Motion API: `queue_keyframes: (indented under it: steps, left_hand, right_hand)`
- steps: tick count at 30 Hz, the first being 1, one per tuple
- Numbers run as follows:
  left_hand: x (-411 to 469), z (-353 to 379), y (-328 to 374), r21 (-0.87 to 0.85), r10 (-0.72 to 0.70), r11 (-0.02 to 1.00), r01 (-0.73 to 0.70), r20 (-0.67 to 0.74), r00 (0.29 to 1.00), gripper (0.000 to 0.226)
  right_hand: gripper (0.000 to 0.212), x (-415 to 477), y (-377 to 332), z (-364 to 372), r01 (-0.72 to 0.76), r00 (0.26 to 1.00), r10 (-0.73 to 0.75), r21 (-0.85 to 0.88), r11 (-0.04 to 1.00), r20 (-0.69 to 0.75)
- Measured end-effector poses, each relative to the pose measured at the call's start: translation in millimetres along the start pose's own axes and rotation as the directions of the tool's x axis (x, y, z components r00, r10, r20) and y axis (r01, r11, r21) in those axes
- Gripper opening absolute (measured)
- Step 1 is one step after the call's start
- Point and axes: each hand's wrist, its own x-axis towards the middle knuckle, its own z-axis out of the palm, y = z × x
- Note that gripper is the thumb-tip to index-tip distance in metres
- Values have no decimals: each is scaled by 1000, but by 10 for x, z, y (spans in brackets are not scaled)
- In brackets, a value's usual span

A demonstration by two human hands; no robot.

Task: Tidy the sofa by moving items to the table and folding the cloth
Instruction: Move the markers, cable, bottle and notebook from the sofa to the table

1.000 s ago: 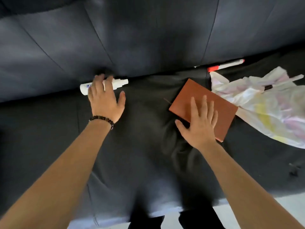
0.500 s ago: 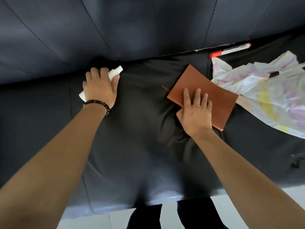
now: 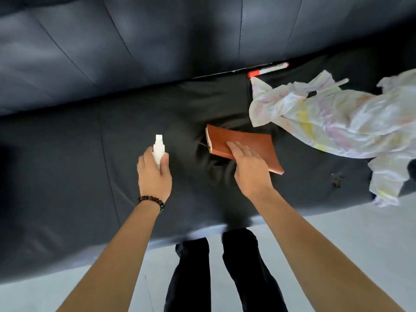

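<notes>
Left grip [image 3: 154,174] now holds bottle [image 3: 159,147] clear of sofa [image 3: 67,154]; right grip [image 3: 249,170] holds notebook [image 3: 256,139], raised. Both ready for the table.

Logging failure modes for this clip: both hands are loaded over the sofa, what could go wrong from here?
1. The right hand holds the notebook near one edge; the rest overhangs, so it may slip or flop open.
2. The marker sits in the seat crease and could slide deeper or be missed.
3. A pen lies on the crumpled cloth; lifting the cloth to fold may fling it off.
</notes>
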Motion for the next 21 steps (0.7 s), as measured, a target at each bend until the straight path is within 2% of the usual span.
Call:
queue_keyframes:
  steps: [4, 7, 9, 13, 17, 19, 21]
  left_hand:
    - [-913, -790, 665, -192, 69, 978, -83, -75, 995, 28]
    - [-1545, -1546, 1296, -312, 115, 939, -146, -115, 987, 22]
    - [-1896, -2041, 1701, -346, 176, 912, -219, -151, 973, 25]
    - [-2452, -2966, 2346, -391, 337, 823, -412, -247, 908, 32]
    - [-2869, -3700, 2699, -468, 457, 679, -565, -332, 825, 33]
    - [-2996, -3913, 2693, -486, 532, 623, -613, -312, 787, 36]
    - [-3069, -4029, 2647, -507, 592, 584, -634, -269, 760, 43]
  right_hand:
    - [47, -957, -382, -808, -120, 977, 175, 368, 922, -121]
    - [46, -1688, -731, -1559, -150, 941, 283, 519, 841, -187]
    - [46, -2118, -963, -2043, -109, 910, 318, 585, 804, -267]
    - [40, -2889, -1365, -2875, 28, 818, 343, 626, 779, -462]
    - [26, -3544, -1615, -3524, 60, 722, 367, 581, 812, -587]
    - [25, -3878, -1692, -3683, 62, 660, 417, 598, 799, -625]
    - [23, -4192, -1738, -3715, 82, 555, 498, 640, 764, -666]
